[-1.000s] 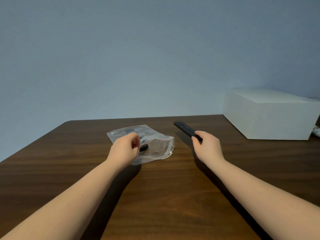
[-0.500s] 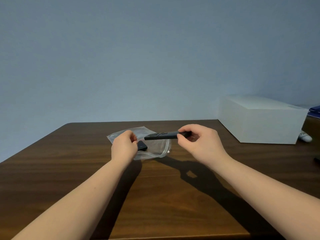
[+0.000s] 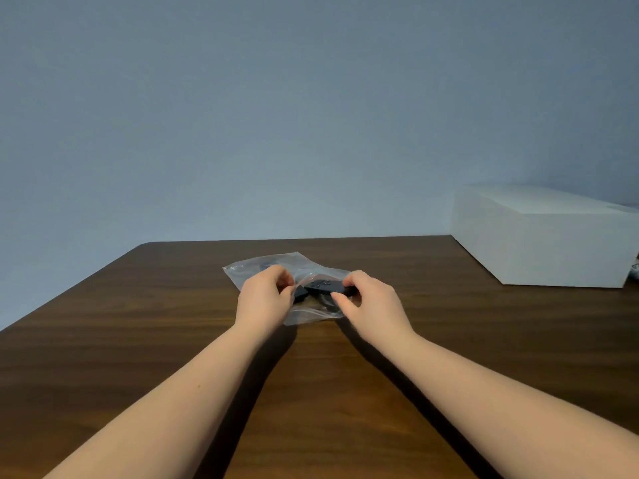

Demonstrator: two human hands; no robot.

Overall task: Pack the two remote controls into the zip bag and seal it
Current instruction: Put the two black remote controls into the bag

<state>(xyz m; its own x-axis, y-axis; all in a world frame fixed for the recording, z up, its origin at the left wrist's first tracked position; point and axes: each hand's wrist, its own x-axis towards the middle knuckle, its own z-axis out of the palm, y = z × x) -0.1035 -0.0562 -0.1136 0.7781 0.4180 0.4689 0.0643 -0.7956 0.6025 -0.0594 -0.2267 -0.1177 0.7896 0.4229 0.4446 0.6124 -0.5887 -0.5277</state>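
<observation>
Fingers [image 3: 337,299] of the right hand [image 3: 371,302] are curled around the near end of a black remote [image 3: 323,288], thumb below and the other fingertips on its far side, so the grip is closed on it. That remote lies almost level, its free end pointing left at the mouth of the clear zip bag [image 3: 256,266]. Whether the tip has passed inside the opening or only rests over it cannot be told, since the plastic is see-through and the hands crowd the spot.

On the other side of the bag's mouth, the left hand [image 3: 264,300] is bunched into a loose fist with thumb and forefinger pinched together on the plastic near the opening. A second dark remote [image 3: 300,294] shows just beside the left thumb, tucked under the first one's tip; a darker patch further back in the bag, toward the wall, seems to be part of it seen through the film, though that is blurry.

The bag lies flat on the brown wooden table [image 3: 173,340], its closed end toward the back edge of the table and its wrinkled open end toward the person. The zip strip is not pressed shut. Right of the bag and well apart from it, a white box [image 3: 546,243] sits at the table's far right corner. Both bare forearms stretch from the near edge of the table up to the bag, throwing dark shadows on the wood.
</observation>
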